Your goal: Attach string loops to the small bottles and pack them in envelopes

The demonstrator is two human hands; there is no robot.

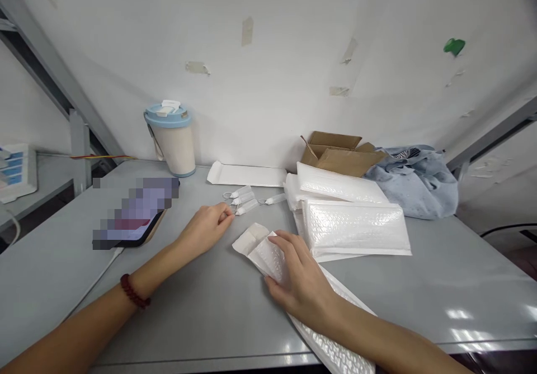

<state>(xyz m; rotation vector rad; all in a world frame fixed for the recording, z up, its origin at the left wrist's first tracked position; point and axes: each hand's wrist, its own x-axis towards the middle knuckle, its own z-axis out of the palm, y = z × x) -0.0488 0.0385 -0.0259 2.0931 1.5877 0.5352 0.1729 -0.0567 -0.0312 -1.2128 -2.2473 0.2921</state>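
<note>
My left hand (210,226) is closed, its fingertips pinched at the loop end of the nearest small white tube (247,207). Several such tubes with thin loops lie together there, and one more tube (276,199) rests a little to the right. With thumb and fingers my right hand (300,282) grips a white bubble mailer (268,256) near its mouth. The mailer's flap (251,238) is folded open toward the tubes, and its lower end runs under my right forearm to the table's front edge. What is inside the mailer does not show.
A pile of bubble mailers (358,226) lies right of centre, with a flat white mailer (251,175) by the wall. Behind stand an open cardboard box (342,159), bluish cloth (415,184) and a lidded cup (174,142). A phone (138,217) with its cable (94,282) is at left.
</note>
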